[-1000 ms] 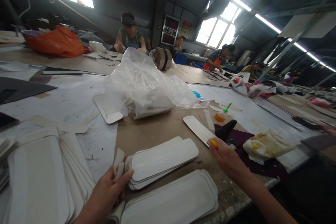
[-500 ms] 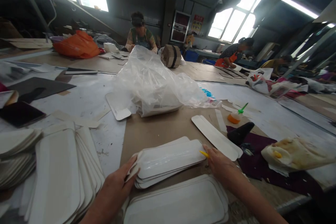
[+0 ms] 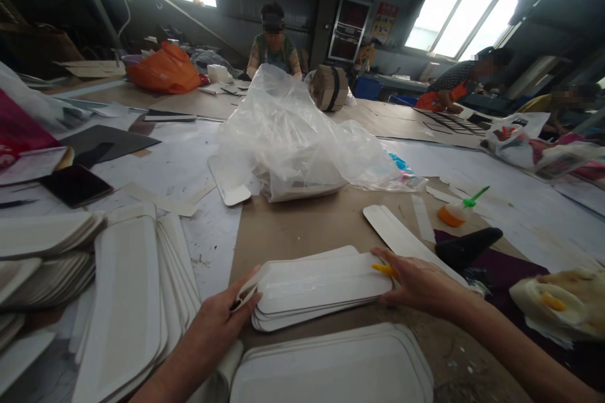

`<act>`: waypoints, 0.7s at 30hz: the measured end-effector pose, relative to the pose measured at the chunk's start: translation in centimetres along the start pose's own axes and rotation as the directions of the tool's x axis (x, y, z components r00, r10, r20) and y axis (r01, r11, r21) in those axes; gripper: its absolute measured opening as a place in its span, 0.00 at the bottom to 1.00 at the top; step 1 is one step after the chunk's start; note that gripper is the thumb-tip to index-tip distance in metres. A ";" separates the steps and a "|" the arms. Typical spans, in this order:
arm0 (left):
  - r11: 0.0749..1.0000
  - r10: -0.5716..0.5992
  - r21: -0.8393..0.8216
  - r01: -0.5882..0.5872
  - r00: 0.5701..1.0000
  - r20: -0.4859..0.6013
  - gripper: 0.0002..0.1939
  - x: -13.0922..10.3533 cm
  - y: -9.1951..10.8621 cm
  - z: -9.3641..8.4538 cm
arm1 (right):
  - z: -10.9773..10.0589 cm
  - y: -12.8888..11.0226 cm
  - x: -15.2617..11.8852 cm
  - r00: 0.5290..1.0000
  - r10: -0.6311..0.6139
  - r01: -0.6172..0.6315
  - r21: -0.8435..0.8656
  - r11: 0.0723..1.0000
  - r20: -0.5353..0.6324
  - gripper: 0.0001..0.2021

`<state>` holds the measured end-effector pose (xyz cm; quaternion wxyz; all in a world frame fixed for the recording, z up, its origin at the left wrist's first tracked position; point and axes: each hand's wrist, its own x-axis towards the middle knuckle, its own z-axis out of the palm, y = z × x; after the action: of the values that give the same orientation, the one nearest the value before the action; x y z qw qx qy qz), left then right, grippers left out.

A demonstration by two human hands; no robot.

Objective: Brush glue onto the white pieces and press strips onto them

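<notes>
**Uneven stack [image 3: 321, 286] could slide, scuff or smear**

The stack of pale panels lies flat between the two hands. At its left end, the left hand [image 3: 222, 318] pinches a curled strip [image 3: 246, 289], thumb against the stack's corner. At its right end, the right hand [image 3: 416, 280] holds a yellow tool [image 3: 385, 269] over the top panel, fingers about the edge.

The stack's panels sit out of line, so an uneven push from either end could make the top one slide. The strip, bent in the fingers, might crease or snag if gripped too hard. The tool's tip is close enough to scuff the top face. A shiny streak runs along that face; whether it is wet I cannot tell, but if so, a stray finger could smear it.

Just right of the stack, a lone panel [image 3: 409, 233] lies close by the right hand, where a careless sweep could drag it. Nearer the wearer than the stack, the second pile [image 3: 335, 368] could be bumped by a dropping wrist.
</notes>
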<state>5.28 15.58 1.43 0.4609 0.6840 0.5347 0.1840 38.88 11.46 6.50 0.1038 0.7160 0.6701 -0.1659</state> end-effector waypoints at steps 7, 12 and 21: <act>0.997 -0.001 -0.082 -0.001 1.000 -0.028 0.18 0.5 -0.6 0.1 | -0.5 0.2 -0.2 1.000 -0.026 0.025 0.081 0.996 0.005 0.37; 0.942 -0.077 -0.326 0.078 0.997 0.014 0.18 0.6 -1.5 0.6 | -0.6 0.5 -0.5 0.999 -0.043 0.043 0.155 0.987 -0.003 0.37; 0.884 -0.139 -0.454 0.113 0.990 -0.025 0.35 0.2 0.4 -0.4 | -0.6 0.3 -1.1 0.999 -0.041 0.046 0.221 0.974 -0.030 0.37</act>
<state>5.27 15.96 1.89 0.6028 0.5166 0.5333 0.2921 39.20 10.70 7.47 0.0111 0.7103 0.6641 -0.2329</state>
